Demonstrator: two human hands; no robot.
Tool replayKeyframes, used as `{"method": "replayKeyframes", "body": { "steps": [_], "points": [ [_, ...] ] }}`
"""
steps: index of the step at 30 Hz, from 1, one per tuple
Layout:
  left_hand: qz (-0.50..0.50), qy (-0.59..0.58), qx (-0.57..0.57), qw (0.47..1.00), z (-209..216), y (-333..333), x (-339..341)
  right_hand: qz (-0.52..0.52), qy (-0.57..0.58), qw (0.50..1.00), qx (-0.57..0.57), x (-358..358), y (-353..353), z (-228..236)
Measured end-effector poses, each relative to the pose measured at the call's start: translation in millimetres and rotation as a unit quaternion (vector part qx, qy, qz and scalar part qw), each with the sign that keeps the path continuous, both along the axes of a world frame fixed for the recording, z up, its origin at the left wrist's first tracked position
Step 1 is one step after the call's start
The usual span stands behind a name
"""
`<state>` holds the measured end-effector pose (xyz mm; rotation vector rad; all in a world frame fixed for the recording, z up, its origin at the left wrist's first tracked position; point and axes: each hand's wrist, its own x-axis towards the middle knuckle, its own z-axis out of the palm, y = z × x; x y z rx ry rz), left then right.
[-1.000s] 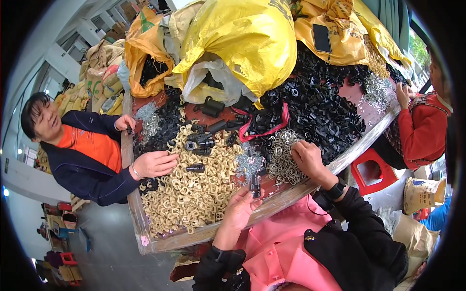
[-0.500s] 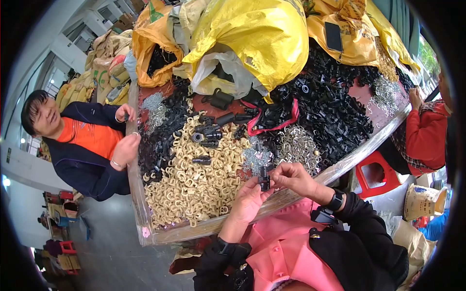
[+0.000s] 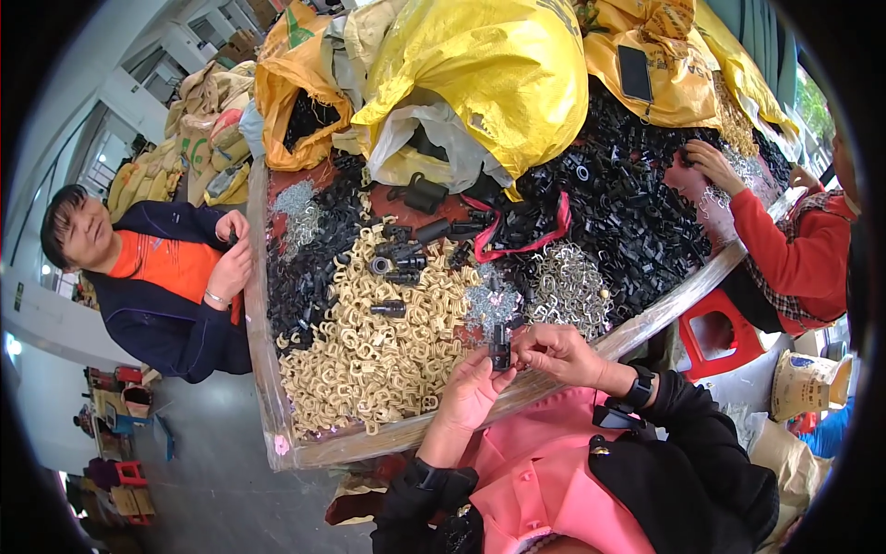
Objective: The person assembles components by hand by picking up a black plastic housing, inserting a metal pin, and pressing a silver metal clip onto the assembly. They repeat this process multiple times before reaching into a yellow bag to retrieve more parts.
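Over the table's near edge, my left hand (image 3: pixel 469 390) grips a short black cylindrical plastic part (image 3: pixel 500 349), held upright between thumb and fingers. My right hand (image 3: pixel 559 356) is right beside it, its thumb and fingertips pinched together close to the part's right side. Whatever those fingertips hold is too small to make out. Just beyond my hands are a heap of small grey metal pieces (image 3: pixel 489 305) and a pile of silvery metal hooks (image 3: pixel 568 291). To the left spreads a large pile of beige U-shaped pieces (image 3: pixel 369 355), with several black cylindrical parts (image 3: pixel 388 307) on top.
Black plastic pieces (image 3: pixel 637 222) cover much of the table's right side. A big yellow sack (image 3: pixel 489 83) and a phone (image 3: pixel 634 74) on an orange sack are at the back. A wooden rim (image 3: pixel 369 450) edges the table. Co-workers sit left (image 3: pixel 175 268) and right (image 3: pixel 784 240).
My hands stay nearly in place around the black part. At right, the co-worker's arm now reaches over the table; the left co-worker's hands have come closer together.
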<state>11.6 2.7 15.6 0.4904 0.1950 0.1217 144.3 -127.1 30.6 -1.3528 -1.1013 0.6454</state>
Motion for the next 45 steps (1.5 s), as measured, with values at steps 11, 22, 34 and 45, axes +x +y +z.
{"method": "replayKeyframes", "body": {
  "steps": [11, 22, 34, 45],
  "points": [
    [-0.018, 0.047, 0.011, 0.999, 1.5, -0.9, -1.9, 0.027, 0.216, 0.976, -0.013, -3.4, 1.4, -5.1],
    [-0.034, 0.074, -0.005, 0.997, -0.7, -2.1, -2.5, -0.051, -0.127, 0.991, 0.016, -4.2, -0.8, 7.7],
    [-0.011, 0.092, -0.008, 0.996, 0.3, -6.6, -7.4, -0.014, -0.269, 0.962, 0.051, -6.0, 1.1, 14.5],
    [0.08, 0.172, 0.056, 0.98, -9.3, 20.8, -60.7, 0.048, -0.227, 0.972, -0.043, -16.8, 33.7, -10.3]
  ]
}}
